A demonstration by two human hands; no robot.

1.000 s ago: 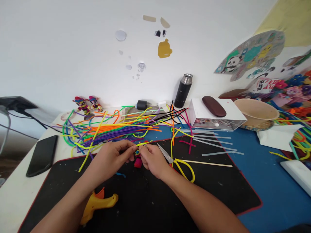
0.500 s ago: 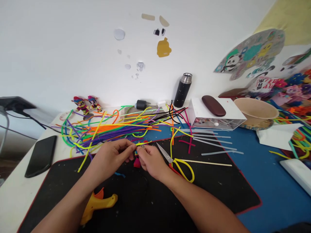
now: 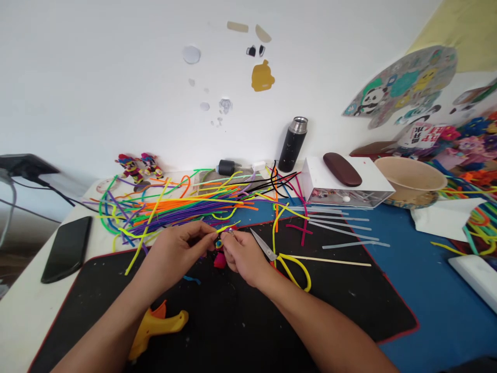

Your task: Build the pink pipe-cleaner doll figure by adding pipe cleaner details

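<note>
Both hands meet over the black mat, around a small colourful pipe-cleaner piece with a magenta lower part. A short yellow pipe cleaner points up and right from the fingertips of my left hand, which is closed in a pinch. My right hand is closed too, thumb against forefinger, at the right side of the piece. Fingers hide most of what lies between them. Scissors with yellow and red handles lie partly open just right of my right hand.
A heap of coloured pipe cleaners spreads behind my hands. A yellow glue gun lies near my left forearm, a phone at far left. Behind stand a black flask, a white box and a bowl. A thin stick lies right.
My right fingertips have drawn slightly away from my left ones, showing more of the small piece between them. The yellow pipe cleaner's tip has tilted up a little.
</note>
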